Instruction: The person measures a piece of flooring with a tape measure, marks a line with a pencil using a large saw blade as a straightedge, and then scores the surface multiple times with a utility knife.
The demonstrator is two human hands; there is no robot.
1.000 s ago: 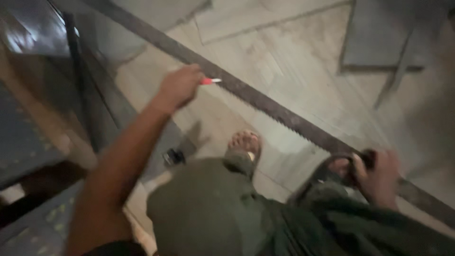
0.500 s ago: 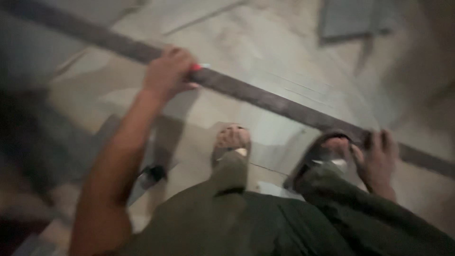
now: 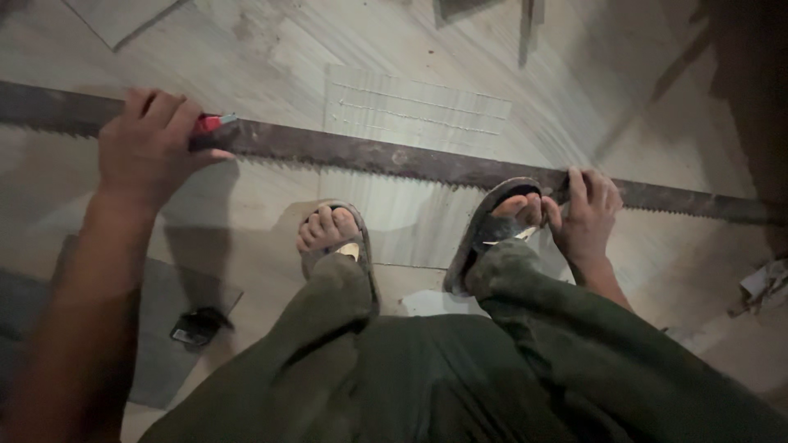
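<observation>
Rusty metal runs across the pale tiled floor (image 3: 271, 49): a long toothed straightedge (image 3: 386, 161) lying flat, teeth toward the person. Left hand (image 3: 152, 148) is closed over the straightedge near its left end, with a red-tipped marker (image 3: 212, 123) pinched against its far edge. Right hand (image 3: 587, 213) presses curled fingers down on the straightedge beside the right sandal (image 3: 484, 234), whose toe touches it. Left sandal (image 3: 341, 246) stands just short of the straightedge.
</observation>
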